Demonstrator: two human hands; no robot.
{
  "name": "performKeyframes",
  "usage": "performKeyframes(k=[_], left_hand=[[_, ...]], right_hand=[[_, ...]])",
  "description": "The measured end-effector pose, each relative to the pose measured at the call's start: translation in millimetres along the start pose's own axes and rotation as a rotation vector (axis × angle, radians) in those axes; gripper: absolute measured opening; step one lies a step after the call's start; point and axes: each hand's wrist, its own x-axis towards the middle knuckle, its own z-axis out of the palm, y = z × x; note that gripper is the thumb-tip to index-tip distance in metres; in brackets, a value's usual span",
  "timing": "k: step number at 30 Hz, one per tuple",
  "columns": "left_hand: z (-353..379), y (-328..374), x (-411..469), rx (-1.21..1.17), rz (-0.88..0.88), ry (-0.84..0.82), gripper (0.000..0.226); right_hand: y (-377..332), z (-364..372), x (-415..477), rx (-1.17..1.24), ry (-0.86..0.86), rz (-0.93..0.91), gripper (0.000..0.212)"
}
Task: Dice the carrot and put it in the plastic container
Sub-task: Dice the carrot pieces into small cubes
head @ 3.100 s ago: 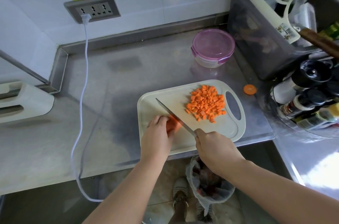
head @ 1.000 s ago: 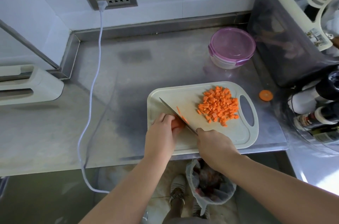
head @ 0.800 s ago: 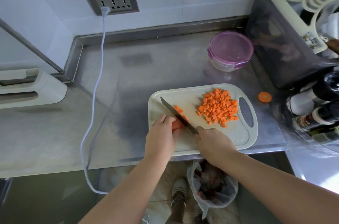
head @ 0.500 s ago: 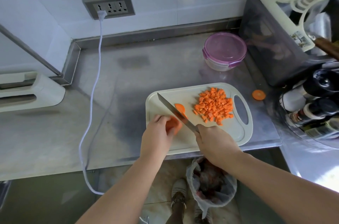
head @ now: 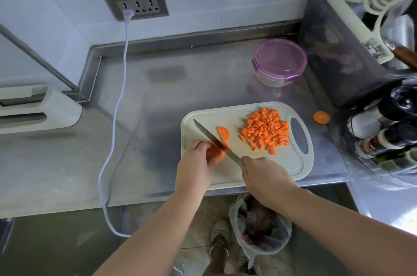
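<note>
1. The widest open room is on the counter [head: 158, 99] left of the cutting board [head: 282, 167], crossed only by a white cord [head: 112, 140] that drops over the front edge.
2. The left hand [head: 195, 162] curls round the carrot stub [head: 212, 155] at the board's near-left corner.
3. The knife [head: 217, 141] slants against the stub. A half-round slice [head: 223, 134] lies just beyond the blade. It was not there a second ago, so slicing goes on and dicing remains.
4. The right hand [head: 266, 178] grips the knife handle at the board's front edge, close to the counter's front edge.
5. The diced pile [head: 265, 131] sits by the board's handle hole.
6. The plastic container [head: 279, 62], lid on, stands near the back right corner.
7. A stray carrot round [head: 321, 117] lies beside the board's right edge.
</note>
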Motion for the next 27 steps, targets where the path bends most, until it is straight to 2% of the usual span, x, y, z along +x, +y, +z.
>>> performKeyframes(k=[4, 11, 22, 27], left_hand=[[1.8, 0.4, 0.5, -0.037, -0.022, 0.019, 0.023], [6.8, -5.7, 2.0, -0.003, -0.029, -0.004, 0.025], [1.7, -8.0, -5.2, -0.031, -0.014, -0.005, 0.039], [-1.0, -6.0, -5.3, -0.030, -0.013, 0.003, 0.032]], right_hand=[[-2.8, 2.0, 6.1, -0.054, -0.042, 0.002, 0.030], [-10.2, 3.1, 13.3, 0.013, -0.053, 0.096, 0.032], [-5.1, -2.8, 7.7, 0.205, 0.099, 0.075, 0.026], [-6.7, -4.4, -4.1, 0.197, 0.088, 0.047, 0.028]])
